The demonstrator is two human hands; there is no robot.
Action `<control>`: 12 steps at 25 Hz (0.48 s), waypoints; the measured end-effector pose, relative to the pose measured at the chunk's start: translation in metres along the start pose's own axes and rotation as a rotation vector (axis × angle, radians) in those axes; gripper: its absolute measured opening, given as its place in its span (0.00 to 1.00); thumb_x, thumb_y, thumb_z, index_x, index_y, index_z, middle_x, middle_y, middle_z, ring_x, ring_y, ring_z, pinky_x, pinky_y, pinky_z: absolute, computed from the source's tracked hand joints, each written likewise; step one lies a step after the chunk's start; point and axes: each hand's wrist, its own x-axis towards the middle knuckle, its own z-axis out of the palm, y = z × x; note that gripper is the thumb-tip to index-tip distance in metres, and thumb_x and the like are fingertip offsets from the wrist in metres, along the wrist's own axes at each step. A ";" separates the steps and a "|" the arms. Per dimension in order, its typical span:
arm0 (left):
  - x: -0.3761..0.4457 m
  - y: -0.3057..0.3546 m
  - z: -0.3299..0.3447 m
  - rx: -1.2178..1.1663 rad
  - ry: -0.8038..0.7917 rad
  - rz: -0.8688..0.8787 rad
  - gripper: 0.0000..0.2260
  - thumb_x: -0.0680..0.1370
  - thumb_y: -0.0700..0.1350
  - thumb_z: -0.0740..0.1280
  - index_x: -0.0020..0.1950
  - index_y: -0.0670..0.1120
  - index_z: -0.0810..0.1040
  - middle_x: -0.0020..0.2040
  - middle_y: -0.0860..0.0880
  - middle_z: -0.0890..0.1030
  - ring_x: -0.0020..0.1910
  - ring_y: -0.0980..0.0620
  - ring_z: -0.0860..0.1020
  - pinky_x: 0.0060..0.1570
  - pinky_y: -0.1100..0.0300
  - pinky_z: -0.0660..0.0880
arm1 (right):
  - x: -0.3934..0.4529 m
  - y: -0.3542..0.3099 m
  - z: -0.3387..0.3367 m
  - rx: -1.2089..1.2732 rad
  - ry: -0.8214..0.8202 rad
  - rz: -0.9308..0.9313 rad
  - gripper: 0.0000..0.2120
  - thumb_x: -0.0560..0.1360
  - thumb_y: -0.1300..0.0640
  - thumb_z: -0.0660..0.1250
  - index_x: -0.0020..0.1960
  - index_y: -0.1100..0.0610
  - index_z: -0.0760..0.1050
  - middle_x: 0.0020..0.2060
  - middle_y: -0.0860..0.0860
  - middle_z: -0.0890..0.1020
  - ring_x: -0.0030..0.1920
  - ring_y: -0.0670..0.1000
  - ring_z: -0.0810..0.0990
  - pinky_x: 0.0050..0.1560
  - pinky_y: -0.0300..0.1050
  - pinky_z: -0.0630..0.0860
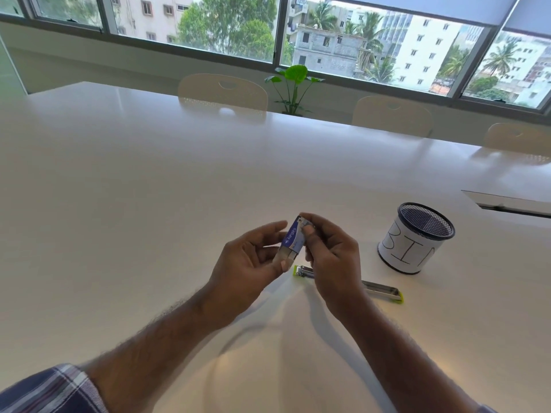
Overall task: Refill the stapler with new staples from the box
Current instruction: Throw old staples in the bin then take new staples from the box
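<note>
A small blue and white staple box (293, 236) is held above the white table (134, 189). My left hand (253, 263) grips its lower end between thumb and fingers. My right hand (331, 257) pinches the box's upper end with thumb and fingertips. Under my right hand the stapler (381, 291) lies flat on the table, opened out, metal with lime-green ends; its middle is hidden by the hand. The box's inside is not visible.
A black mesh cup wrapped in white paper marked BIN (416, 238) stands right of the hands. A cable slot (507, 204) is set in the table at far right. Chairs (223, 90) and a green plant (293, 84) line the far edge.
</note>
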 end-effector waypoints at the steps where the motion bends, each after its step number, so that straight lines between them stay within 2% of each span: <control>1: 0.000 0.001 0.001 -0.004 -0.024 0.003 0.25 0.72 0.27 0.70 0.66 0.46 0.76 0.56 0.46 0.84 0.53 0.46 0.84 0.52 0.58 0.79 | 0.000 0.000 0.000 -0.018 0.006 -0.014 0.09 0.79 0.65 0.64 0.56 0.56 0.79 0.34 0.49 0.82 0.31 0.41 0.77 0.33 0.34 0.73; 4: -0.001 0.001 0.002 0.018 -0.062 0.011 0.24 0.72 0.26 0.69 0.63 0.46 0.78 0.54 0.47 0.86 0.52 0.48 0.84 0.51 0.60 0.79 | 0.001 0.000 -0.002 -0.060 0.028 -0.069 0.06 0.78 0.64 0.66 0.52 0.54 0.74 0.34 0.59 0.80 0.30 0.45 0.78 0.30 0.37 0.74; 8: 0.000 0.001 0.001 0.040 0.013 0.013 0.23 0.72 0.26 0.69 0.61 0.46 0.79 0.52 0.46 0.86 0.52 0.48 0.85 0.52 0.60 0.79 | -0.002 0.004 -0.003 -0.289 0.013 -0.183 0.06 0.77 0.62 0.66 0.47 0.51 0.75 0.36 0.48 0.82 0.32 0.48 0.80 0.31 0.42 0.76; 10: 0.003 0.000 0.000 0.023 0.071 0.017 0.23 0.72 0.26 0.69 0.62 0.45 0.79 0.54 0.46 0.86 0.53 0.48 0.84 0.54 0.58 0.79 | -0.005 0.005 -0.004 -0.461 0.006 -0.308 0.07 0.75 0.60 0.66 0.48 0.48 0.76 0.41 0.43 0.80 0.36 0.48 0.80 0.32 0.39 0.74; 12: 0.005 -0.001 -0.002 -0.025 0.109 0.002 0.23 0.72 0.26 0.69 0.64 0.43 0.77 0.55 0.47 0.85 0.54 0.48 0.84 0.56 0.56 0.79 | -0.009 0.004 -0.002 -0.613 -0.052 -0.426 0.09 0.73 0.60 0.65 0.49 0.49 0.78 0.44 0.42 0.78 0.40 0.45 0.78 0.36 0.35 0.72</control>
